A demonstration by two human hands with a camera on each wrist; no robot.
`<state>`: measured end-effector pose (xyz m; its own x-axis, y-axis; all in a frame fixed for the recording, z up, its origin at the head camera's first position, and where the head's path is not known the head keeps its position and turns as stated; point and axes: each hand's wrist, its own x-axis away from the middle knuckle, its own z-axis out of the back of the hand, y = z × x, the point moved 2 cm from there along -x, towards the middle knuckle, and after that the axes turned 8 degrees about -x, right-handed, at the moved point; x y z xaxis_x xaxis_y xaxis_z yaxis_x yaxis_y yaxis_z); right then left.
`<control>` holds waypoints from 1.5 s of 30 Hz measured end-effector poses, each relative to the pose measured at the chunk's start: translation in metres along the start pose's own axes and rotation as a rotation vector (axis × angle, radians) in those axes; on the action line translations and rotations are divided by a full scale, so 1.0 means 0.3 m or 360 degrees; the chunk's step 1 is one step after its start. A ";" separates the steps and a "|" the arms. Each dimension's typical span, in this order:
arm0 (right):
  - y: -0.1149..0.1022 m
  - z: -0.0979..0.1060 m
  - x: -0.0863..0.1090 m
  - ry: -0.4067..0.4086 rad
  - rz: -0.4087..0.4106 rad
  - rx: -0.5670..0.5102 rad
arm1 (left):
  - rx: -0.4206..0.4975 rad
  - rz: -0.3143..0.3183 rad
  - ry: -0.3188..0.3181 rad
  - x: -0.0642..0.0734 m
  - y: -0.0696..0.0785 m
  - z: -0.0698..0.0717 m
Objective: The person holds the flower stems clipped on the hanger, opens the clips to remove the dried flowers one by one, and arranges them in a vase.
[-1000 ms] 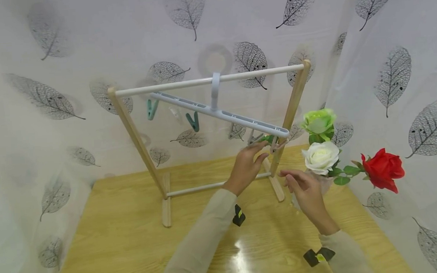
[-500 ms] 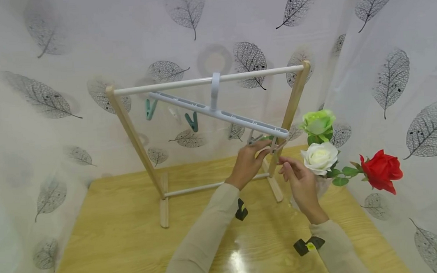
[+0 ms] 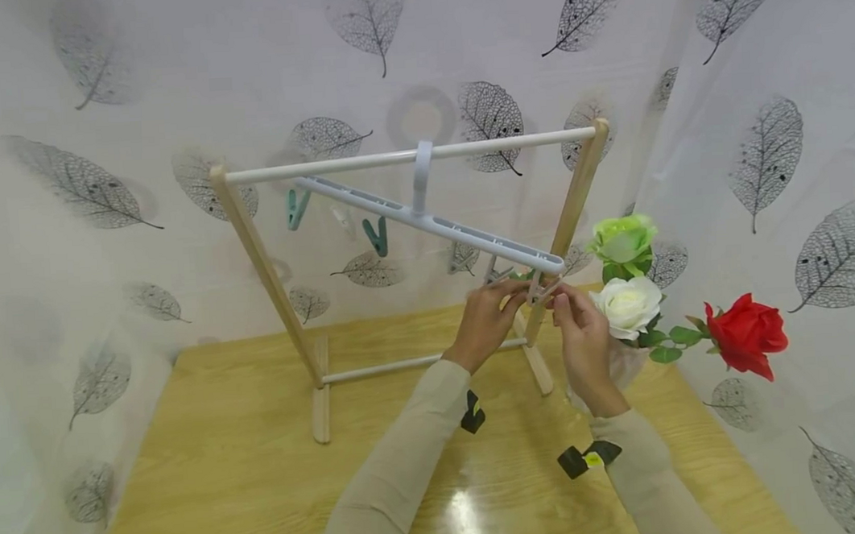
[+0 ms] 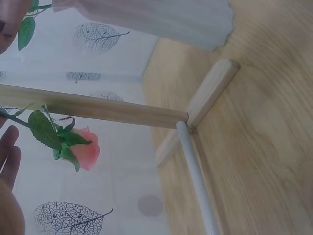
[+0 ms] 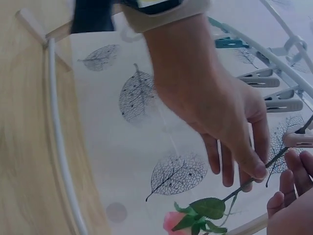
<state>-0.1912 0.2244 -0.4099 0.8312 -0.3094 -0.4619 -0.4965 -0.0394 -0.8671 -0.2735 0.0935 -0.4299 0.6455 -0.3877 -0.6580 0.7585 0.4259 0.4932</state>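
Observation:
A pink rose hangs head down on its dark stem near the right end of the grey clip hanger. My left hand pinches that stem between thumb and fingers, as the right wrist view shows. The stem's upper end reaches a pale pinkish clothespin hanging from the hanger's end; whether its jaws grip the stem is unclear. My right hand has its fingertips at this clothespin, thumb toward the camera; whether they pinch it is hidden. In the left wrist view, the rose's bloom hangs beside a wooden post.
The hanger hooks over the white rail of a wooden-legged stand. Green clothespins and grey ones hang along it. Right of the stand, a pale vase holds white, green and red roses on the wooden table.
My right hand has moved left and up from beside the vase to the end clothespin. My left hand has barely shifted and stays at the stem.

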 end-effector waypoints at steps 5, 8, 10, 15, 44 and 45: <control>-0.005 -0.018 -0.036 -0.0088 -0.0104 -0.0384 | -0.0015 -0.0065 0.0004 0.009 0.001 0.009; -0.001 -0.018 -0.047 -0.0176 -0.0186 -0.0551 | -0.0011 -0.0109 0.0013 0.015 0.003 0.016; 0.004 -0.017 -0.054 -0.0264 -0.0246 -0.0658 | -0.0015 -0.0110 0.0012 0.019 0.001 0.019; 0.011 -0.011 -0.068 -0.0528 -0.0383 -0.0856 | -0.0038 -0.0095 0.0001 0.028 -0.003 0.025; 0.035 -0.012 -0.122 -0.0899 -0.0461 -0.1483 | -0.0191 -0.0268 0.0009 0.044 0.008 0.038; 0.033 -0.013 -0.123 -0.0866 -0.0462 -0.1503 | -0.0212 -0.0290 0.0021 0.045 0.008 0.038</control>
<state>-0.2279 0.2317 -0.4007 0.8297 0.2747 -0.4859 -0.0653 -0.8168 -0.5733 -0.2620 0.0800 -0.4311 0.4970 -0.4578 -0.7372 0.8436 0.4541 0.2866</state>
